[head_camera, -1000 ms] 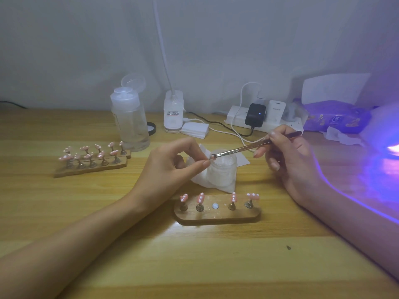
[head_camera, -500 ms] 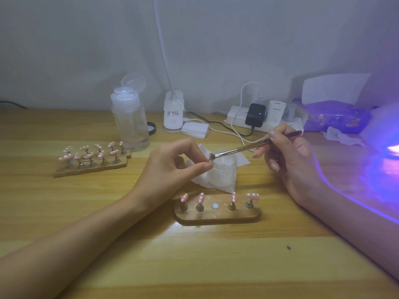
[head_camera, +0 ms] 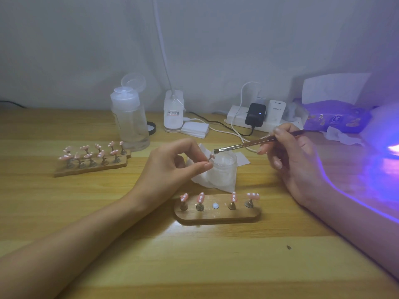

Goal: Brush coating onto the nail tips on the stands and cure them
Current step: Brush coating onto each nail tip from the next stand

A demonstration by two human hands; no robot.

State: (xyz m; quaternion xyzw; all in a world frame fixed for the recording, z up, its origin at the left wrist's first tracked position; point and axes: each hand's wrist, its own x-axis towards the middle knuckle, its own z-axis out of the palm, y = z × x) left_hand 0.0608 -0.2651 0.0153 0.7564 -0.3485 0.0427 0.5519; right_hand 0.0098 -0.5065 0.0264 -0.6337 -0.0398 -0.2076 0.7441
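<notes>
the left hand [head_camera: 170, 167] hovers over the wooden table [head_camera: 194, 255] near the middle of the view, with thumb and forefinger pinched on a small pink nail tip [head_camera: 211, 157] on its metal post, the other fingers loosely curled. the tip is held just at the 9 o'clock rim of a frosted jar [head_camera: 224, 171], which sits on a crumpled white tissue [head_camera: 200, 180].

the right hand [head_camera: 295, 162], at 3 o'clock from the jar, grips a thin brush [head_camera: 248, 144] between thumb and fingers like a pen. the bristle end points toward 9 o'clock and hangs just above the jar's far rim, near the held tip but apart from it.

at 6 o'clock from the jar lies a wooden stand [head_camera: 218, 216] with four pink tips [head_camera: 200, 198] upright on posts and a bare white disc [head_camera: 215, 205] in its middle slot. at 9 o'clock, well apart, two more stands [head_camera: 90, 167] carry rows of pink tips. a clear bottle [head_camera: 131, 126] with its cap flipped up stands at 11 o'clock, a power strip [head_camera: 237, 119] at 1 o'clock, and a purple glow [head_camera: 386, 160] washes the table at the 3 o'clock edge.
</notes>
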